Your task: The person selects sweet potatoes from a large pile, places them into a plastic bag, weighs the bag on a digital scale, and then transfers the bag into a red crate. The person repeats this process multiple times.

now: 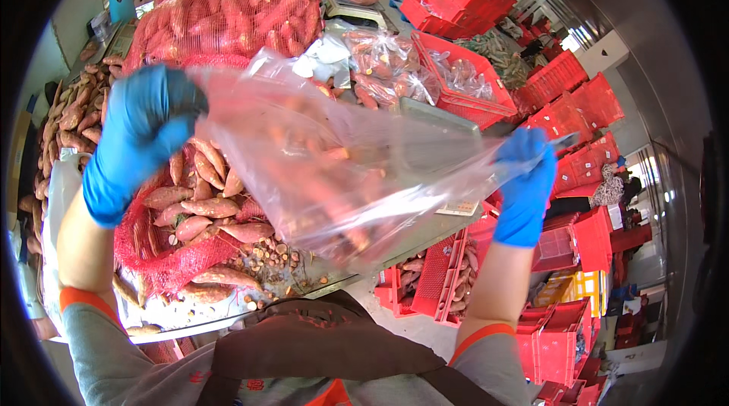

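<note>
A clear plastic bag [319, 138] is stretched between my hands above the work table [421, 241]. My left hand [151, 101], in a blue glove and blurred, grips its upper left end. At the right, the twisted end of the film is in the fist of my gloved right hand [524, 164]. Blurred sweet potatoes show through the plastic; I cannot tell how many are inside and how many lie behind. Under my left hand, an opened red mesh sack [176, 269] has loose sweet potatoes [213, 208] in it.
Behind are a full mesh sack [222, 18], bagged sweet potatoes [381, 55] and a scale [359, 10]. A metal tray [441, 121] lies partly behind the bag. Red crates [444, 280] stand beyond the table's right edge. Cut ends [279, 258] litter the tabletop.
</note>
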The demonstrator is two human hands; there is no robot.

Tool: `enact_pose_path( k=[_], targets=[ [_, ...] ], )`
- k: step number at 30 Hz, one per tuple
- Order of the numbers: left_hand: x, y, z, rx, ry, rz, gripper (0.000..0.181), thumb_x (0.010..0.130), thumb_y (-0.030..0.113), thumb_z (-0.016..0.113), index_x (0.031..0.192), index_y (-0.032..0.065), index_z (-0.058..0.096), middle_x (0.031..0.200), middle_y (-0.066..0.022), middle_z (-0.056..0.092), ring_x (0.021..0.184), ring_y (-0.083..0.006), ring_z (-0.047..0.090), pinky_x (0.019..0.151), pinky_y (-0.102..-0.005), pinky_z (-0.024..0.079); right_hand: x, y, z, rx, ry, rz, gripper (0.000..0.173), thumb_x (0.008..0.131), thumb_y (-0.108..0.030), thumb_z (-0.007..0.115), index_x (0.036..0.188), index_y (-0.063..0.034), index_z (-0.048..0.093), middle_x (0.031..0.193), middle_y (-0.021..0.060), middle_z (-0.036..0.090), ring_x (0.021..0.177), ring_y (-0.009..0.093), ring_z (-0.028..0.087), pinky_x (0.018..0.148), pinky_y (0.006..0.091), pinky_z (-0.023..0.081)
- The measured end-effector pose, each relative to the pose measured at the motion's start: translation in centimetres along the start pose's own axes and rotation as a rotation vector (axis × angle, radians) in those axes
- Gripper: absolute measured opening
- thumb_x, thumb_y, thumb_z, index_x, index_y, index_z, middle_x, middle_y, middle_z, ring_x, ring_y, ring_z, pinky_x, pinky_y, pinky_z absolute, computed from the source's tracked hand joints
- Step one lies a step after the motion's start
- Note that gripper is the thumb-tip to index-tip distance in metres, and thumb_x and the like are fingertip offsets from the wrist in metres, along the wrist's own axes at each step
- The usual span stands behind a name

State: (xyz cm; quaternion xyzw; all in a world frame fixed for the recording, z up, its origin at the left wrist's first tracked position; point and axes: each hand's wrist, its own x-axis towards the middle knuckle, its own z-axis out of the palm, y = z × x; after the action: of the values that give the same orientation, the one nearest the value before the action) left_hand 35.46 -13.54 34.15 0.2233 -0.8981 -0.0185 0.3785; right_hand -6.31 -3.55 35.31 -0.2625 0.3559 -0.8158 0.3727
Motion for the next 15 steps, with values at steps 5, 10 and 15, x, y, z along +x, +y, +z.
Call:
enact_pose_path(
  k=[5,10,15],
  targets=[
    [9.2,1.2,0.9,-0.245,0.265,-0.078,0.015,0.081,0.005,0.057,0.093,-0.003,0.061,0.078,-0.011,0.063,0.071,-0.0163,0.06,0.067,-0.0281,0.048,9.1,-7.7,1.5,-0.164,0.113,-0.058,0.024,0.089,-0.02,0.043,0.066,-0.0125,0.047,0.06,0.0004,0.048,0.056,0.013,0.047,0.056,0.0275,0.044],
    [16.6,2.2,7.9,-0.023,0.123,0.102,0.011,0.079,0.001,0.056,0.089,0.0002,0.061,0.076,-0.0099,0.061,0.071,-0.0174,0.06,0.067,-0.0276,0.048,18.7,-11.6,-1.8,-0.254,0.122,-0.117,0.018,0.087,-0.017,0.046,0.088,-0.0057,0.06,0.083,0.0109,0.063,0.081,0.024,0.059,0.074,0.0401,0.05],
    [18.9,6.6,17.7,0.187,0.013,0.257,0.016,0.073,0.016,0.063,0.088,0.0119,0.065,0.078,-0.0098,0.063,0.068,-0.0305,0.061,0.061,-0.0396,0.05,26.6,-13.0,-9.8,-0.171,-0.098,-0.028,0.016,0.085,-0.016,0.049,0.081,-0.0044,0.059,0.078,0.0089,0.061,0.07,0.023,0.059,0.065,0.0368,0.051]
  ],
)
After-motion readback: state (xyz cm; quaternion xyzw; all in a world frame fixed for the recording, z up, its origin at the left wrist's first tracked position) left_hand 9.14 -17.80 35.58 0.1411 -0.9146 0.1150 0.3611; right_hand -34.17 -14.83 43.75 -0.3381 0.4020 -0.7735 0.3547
